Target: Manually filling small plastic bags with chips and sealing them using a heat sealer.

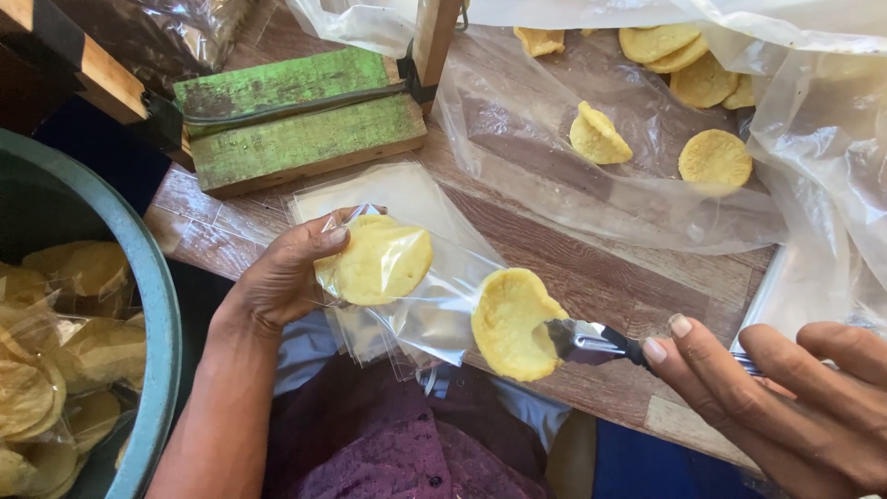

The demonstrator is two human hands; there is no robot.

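Left hand (277, 277) is pinching a small clear plastic bag (407, 286) by its closed end, thumb clamped on top, with one round yellow cracker (374, 261) already inside it; the fingers underneath are hidden. Right hand (785, 397), coming in from 4 o'clock, grips metal tongs (591, 340) between thumb and forefinger, the other fingers spread loosely apart. The tongs are clamped on a second cracker (508, 323), slightly cupped and grainy-looking, right at the bag's open mouth near centre frame.

Under the bag sits a stack of more flat clear bags (388, 194) on a worn wooden table (591, 268) (brown, streaky grain). At 1 o'clock a big crinkly plastic sheet (647, 185) holds loose crackers (711, 159), partly cut off by the top edge. At 11 o'clock there's a chipped green-painted wooden block (296, 129). At 8 o'clock a teal tub (157, 305) holds bagged crackers, only partly in view.
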